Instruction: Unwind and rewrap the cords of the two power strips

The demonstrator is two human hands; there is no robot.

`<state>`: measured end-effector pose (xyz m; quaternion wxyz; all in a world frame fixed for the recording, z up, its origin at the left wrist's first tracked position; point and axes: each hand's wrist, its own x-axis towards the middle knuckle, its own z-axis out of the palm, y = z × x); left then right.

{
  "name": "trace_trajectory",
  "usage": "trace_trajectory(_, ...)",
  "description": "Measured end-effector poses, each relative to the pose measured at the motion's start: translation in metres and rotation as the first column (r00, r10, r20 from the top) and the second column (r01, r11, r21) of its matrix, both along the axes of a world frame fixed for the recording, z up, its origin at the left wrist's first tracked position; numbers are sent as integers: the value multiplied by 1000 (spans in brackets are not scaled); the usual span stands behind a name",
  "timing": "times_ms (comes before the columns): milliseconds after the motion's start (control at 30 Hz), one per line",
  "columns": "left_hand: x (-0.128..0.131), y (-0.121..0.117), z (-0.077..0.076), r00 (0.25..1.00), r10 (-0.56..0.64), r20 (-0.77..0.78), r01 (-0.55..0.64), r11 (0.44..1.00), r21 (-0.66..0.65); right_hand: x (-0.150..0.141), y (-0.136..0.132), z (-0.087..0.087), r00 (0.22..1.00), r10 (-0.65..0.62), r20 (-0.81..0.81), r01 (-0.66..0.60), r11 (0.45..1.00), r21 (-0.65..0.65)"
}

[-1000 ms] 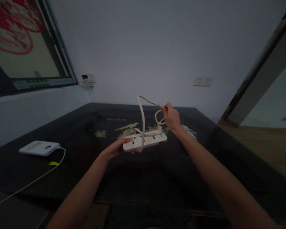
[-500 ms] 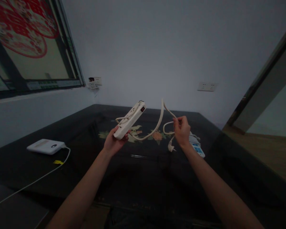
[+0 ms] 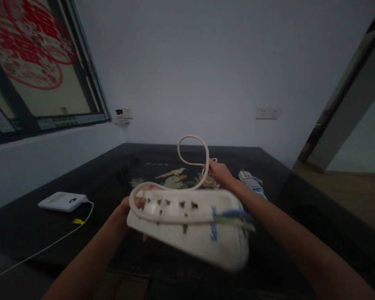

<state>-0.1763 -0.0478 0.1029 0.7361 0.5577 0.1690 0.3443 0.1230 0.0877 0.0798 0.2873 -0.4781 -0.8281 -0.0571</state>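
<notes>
Lower centre: left hand [image 3: 125,209] clamps long white plastic power strip [image 3: 196,236], likely steadying it; centre: right hand [image 3: 218,171] pinches round cream cord [image 3: 190,136], perhaps controlling slack.

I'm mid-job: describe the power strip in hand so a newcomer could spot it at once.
Find the black table against the pale wall. Over its near part, the left hand grips one end of a white power strip. Unlike the white box and cord-wrapped bundle lying on the table, it is held up and shows sockets plus blurred blue and green strands.
</notes>
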Motion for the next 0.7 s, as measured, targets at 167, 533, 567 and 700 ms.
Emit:
trace_trajectory(167,16,2,-8,943,-108,-315,100,994,-43,-16,23,35,993,-64,-95,68,997,47)
trace_trajectory(533,39,56,-57,920,294,-257,-349,915,-204,-13,-8,132,711,339,-616,-92,914,396)
trace_trajectory(567,42,61,-60,909,345,-235,-400,882,-251,-11,-14,132,699,352,-622,-113,914,390)
trace_trajectory(700,55,74,-71,863,488,-135,-498,770,-399,-6,-33,124,755,396,-523,-183,892,413)
